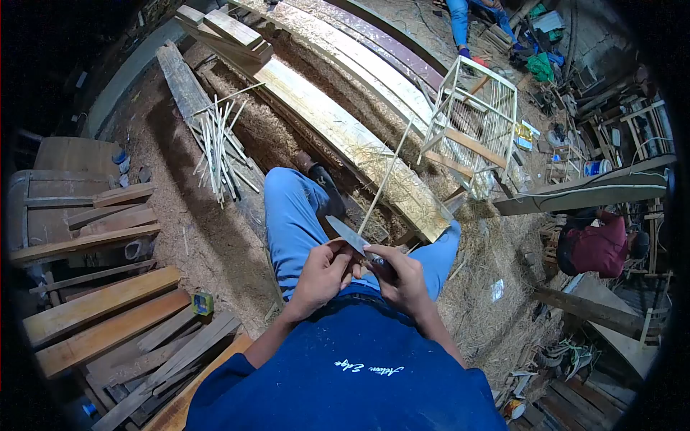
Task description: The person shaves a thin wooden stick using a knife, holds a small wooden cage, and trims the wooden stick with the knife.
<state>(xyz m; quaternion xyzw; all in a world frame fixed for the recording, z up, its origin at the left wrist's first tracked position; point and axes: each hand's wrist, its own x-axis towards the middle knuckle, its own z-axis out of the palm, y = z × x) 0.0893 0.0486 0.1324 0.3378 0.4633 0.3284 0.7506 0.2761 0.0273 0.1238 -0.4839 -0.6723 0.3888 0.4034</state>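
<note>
My right hand point(401, 276) grips a pointed grey metal knife point(346, 232) near me; my left hand point(320, 279) curls beside it, hold unclear, where a thin pale wooden stick point(387, 176) slants far-right.

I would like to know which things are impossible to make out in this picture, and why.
All in the head view:
Knife: handle mostly covered by the right hand.
Stick: near end lost behind the knife and hands.
What the left hand holds: its own fingers cover it.
Person in blue trousers: upper body cut off by the top edge.
Yellow packet: print too small.
</note>
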